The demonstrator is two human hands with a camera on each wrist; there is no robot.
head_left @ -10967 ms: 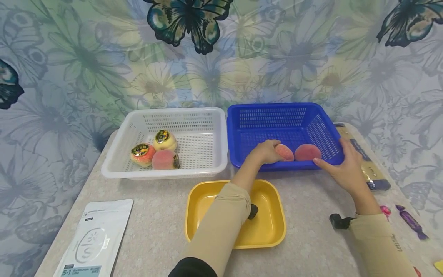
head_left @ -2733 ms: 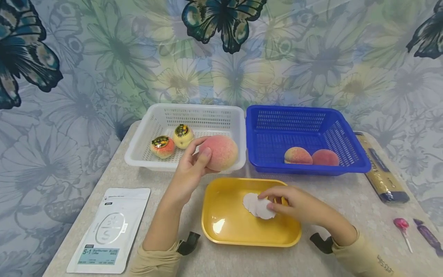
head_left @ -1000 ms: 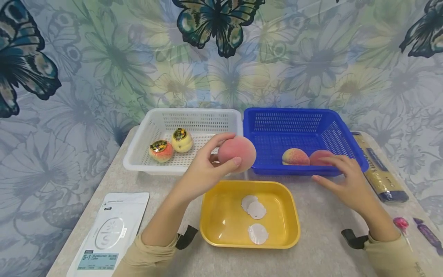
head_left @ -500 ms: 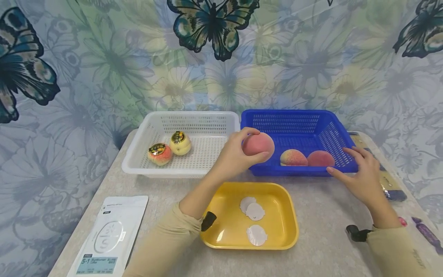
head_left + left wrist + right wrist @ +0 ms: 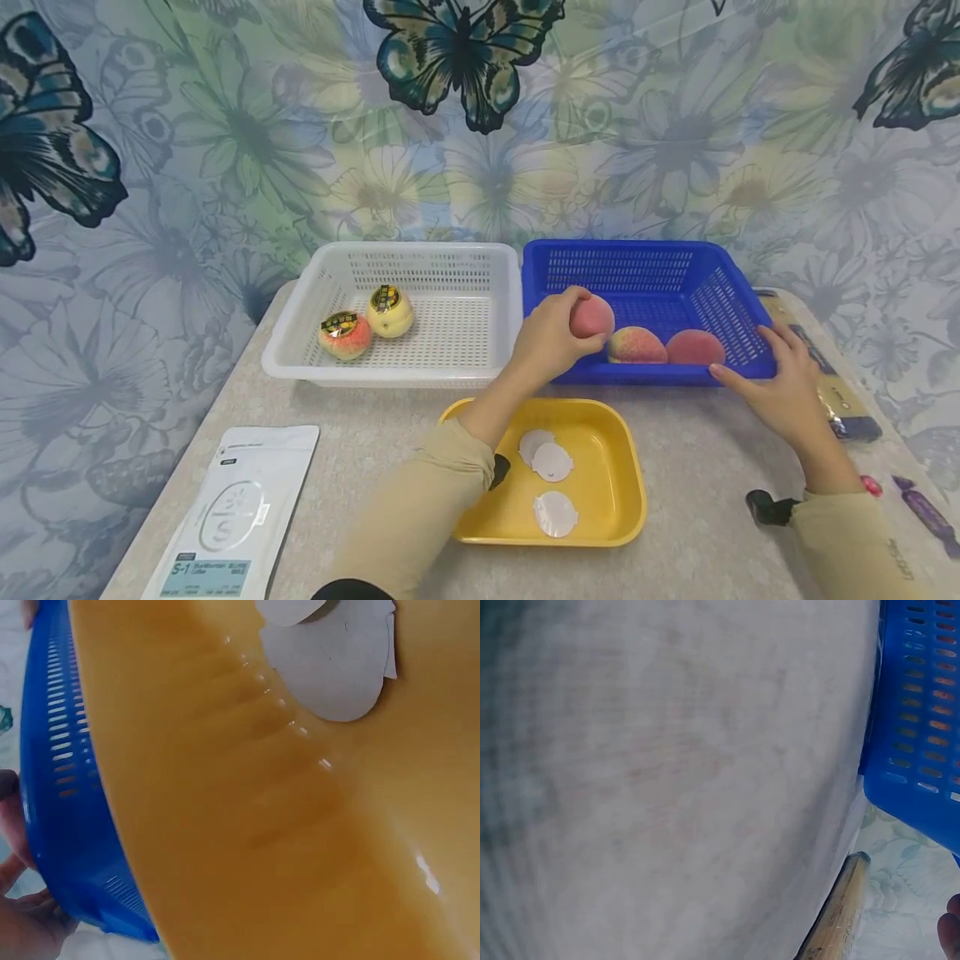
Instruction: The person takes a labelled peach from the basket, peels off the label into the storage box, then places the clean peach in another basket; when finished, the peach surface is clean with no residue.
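My left hand (image 5: 551, 333) holds a pink peach (image 5: 592, 317) over the front left of the blue basket (image 5: 652, 375), gripped between thumb and fingers. Inside that basket, a yellow-red peach (image 5: 637, 345) and a pink peach (image 5: 695, 347) sit side by side near the front wall. My right hand (image 5: 791, 392) is at the basket's right front corner, thumb at the front rim and fingers spread along the right side. In the left wrist view, the left hand (image 5: 34, 926) shows low at the edge, mostly cut off.
Left of the blue basket stands a white basket (image 5: 390, 375) with two labelled peaches (image 5: 367, 323). A yellow tray (image 5: 600, 492) in front holds several white paper pieces (image 5: 556, 513). A white pouch (image 5: 232, 508) lies left; a gold packet (image 5: 847, 400) and wrapped candy (image 5: 928, 515) lie right.
The left hand took the peach from the white basket and carried it right, over the blue one. The right hand put a white piece down in the tray and moved to the blue basket's corner.
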